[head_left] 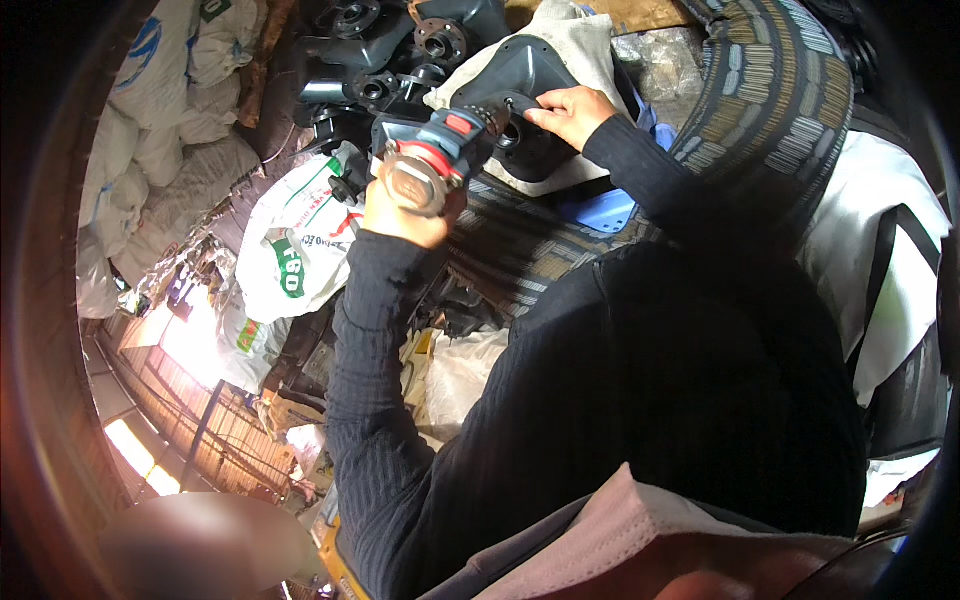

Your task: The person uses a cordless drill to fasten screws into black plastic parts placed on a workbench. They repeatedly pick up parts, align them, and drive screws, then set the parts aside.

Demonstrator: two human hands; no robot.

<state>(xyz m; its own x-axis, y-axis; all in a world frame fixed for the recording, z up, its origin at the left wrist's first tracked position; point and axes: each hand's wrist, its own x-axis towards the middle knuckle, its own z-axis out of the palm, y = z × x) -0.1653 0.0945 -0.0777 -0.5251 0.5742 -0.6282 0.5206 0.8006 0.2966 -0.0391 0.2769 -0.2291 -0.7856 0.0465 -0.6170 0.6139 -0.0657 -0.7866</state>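
Observation:
My left hand (412, 215) is wrapped around a cordless drill (455, 140) with a grey-blue and red body. The drill points away to the right, its front end over a black moulded part (525, 68) with a flat plate and a round flange. My right hand (578, 117) has thumb and fingers closed together beside the drill's tip, at a dark piece on the moulded part; what they pinch is too small to make out. The moulded part lies on a pale cloth sack (595, 40), which rests on a striped patterned cushion (780, 85).
Several similar black flanged parts (440, 42) are piled at the far left. White printed sacks (295, 240) stand left of my forearm, with more bags (150, 130) beyond. A blue plastic piece (603, 211) lies beneath the pale sack. White sheeting (880, 230) hangs at the right.

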